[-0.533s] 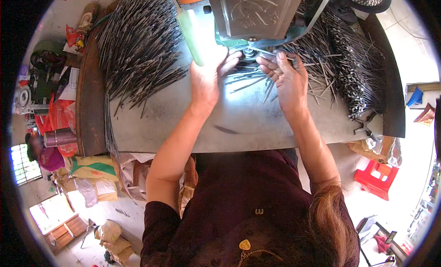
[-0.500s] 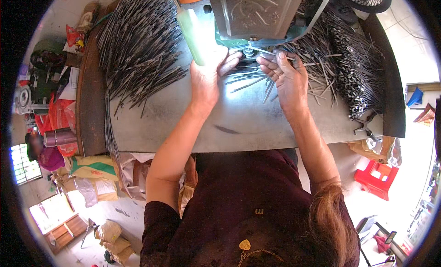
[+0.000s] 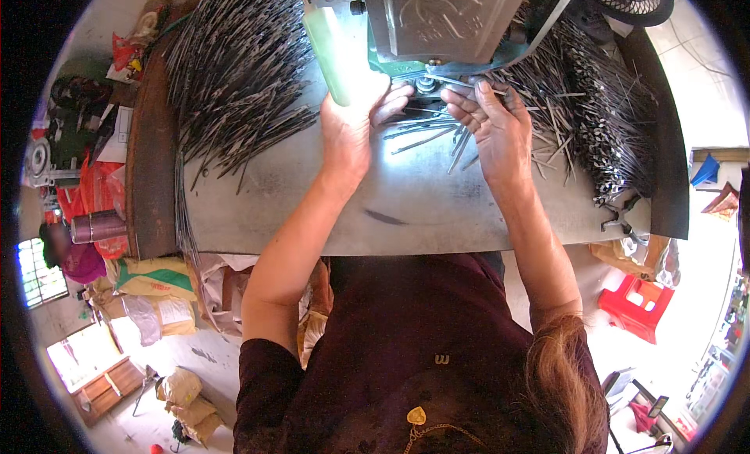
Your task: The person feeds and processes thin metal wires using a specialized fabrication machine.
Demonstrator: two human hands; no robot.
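Under a machine with a grey metal cover (image 3: 437, 24), my right hand (image 3: 500, 130) pinches a thin metal strip (image 3: 453, 81) between thumb and fingers. The strip slants toward a small round metal part (image 3: 426, 85) at the machine's base. My left hand (image 3: 349, 134) is at the other side of that part, its fingers curled together; glare from a pale green lamp (image 3: 328, 52) hides its thumb and what it grips. Several loose strips (image 3: 426, 134) lie on the metal tabletop (image 3: 312, 212) between my hands.
A large heap of dark thin strips (image 3: 242, 71) covers the table's left. More strips (image 3: 601, 118) pile up at the right, by a dark raised edge (image 3: 668, 157). A black handled tool (image 3: 619, 213) lies near the front right corner. A red stool (image 3: 637, 307) stands on the floor.
My right hand has shifted slightly to the right in the picture, still pinching the strip. My left hand stays beside the round part. The whole view has tilted a little.
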